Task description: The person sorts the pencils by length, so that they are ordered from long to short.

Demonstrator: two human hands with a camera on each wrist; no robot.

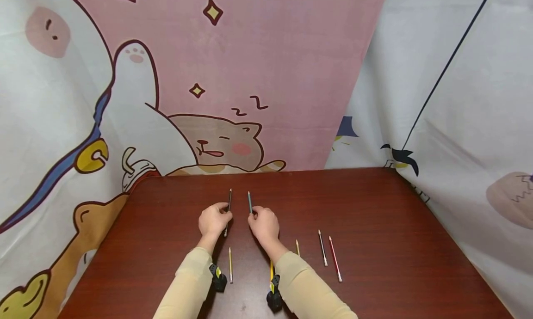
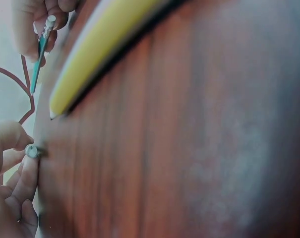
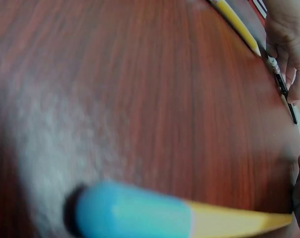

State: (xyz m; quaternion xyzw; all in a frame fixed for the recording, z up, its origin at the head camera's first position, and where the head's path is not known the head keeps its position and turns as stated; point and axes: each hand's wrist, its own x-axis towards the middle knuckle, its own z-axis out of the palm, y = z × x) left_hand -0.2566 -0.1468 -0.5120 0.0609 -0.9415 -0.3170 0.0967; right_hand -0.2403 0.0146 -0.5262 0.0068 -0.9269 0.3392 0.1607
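Near the middle of the table, my left hand pinches a black pencil between thumb and fingers. Its tip points to the far edge; its white eraser end shows below the hand. To the right, my right hand pinches a teal pencil, also pointing away. The two pencils stand apart, roughly side by side. In the left wrist view the teal pencil hangs from the right hand, eraser end up. The right wrist view shows the black pencil under the left hand.
A yellow pencil lies beside the left forearm. Another yellow one, blue-ended in the right wrist view, is partly covered by the right forearm. Farther right lie a yellowish pencil, a black-and-white-ended one and a red one. Printed cloth hangs behind.
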